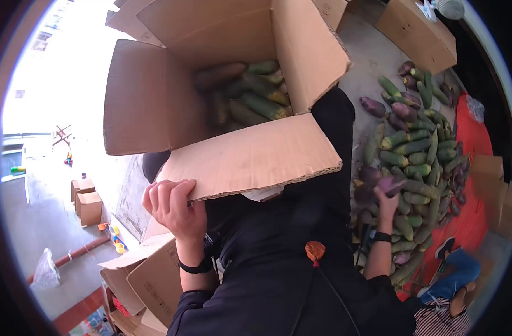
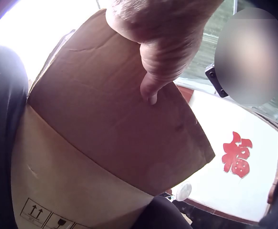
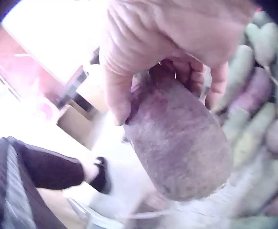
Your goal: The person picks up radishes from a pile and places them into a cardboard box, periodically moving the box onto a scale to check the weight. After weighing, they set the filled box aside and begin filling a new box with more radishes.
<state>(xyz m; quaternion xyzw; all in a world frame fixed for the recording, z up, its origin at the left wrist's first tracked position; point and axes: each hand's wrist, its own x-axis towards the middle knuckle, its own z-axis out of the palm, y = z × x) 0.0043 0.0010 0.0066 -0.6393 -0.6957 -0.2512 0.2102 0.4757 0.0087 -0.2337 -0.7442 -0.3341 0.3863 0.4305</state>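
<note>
My left hand [image 1: 177, 207] grips the near flap [image 1: 256, 154] of an open cardboard box [image 1: 135, 95], fingers on top. In the left wrist view its thumb [image 2: 151, 93] presses the flap's other face. Green radishes [image 1: 261, 105] lie inside the box, their ends yellowish. Out to the right, my right hand [image 1: 386, 204] holds a purple radish [image 3: 182, 138] by its top end, thumb on one side and fingers on the other. That radish is thick and blunt-ended, and it hangs beside a large heap of green radishes [image 1: 415, 147] mixed with purple ones.
A red sheet [image 1: 474, 131] runs along the heap's far side. Another carton [image 1: 418, 36] stands at the upper right, with a small fan [image 1: 450, 9] near it. Someone in a striped top [image 1: 443, 322] is at the lower right. More opened cartons [image 1: 155, 280] stand at lower left.
</note>
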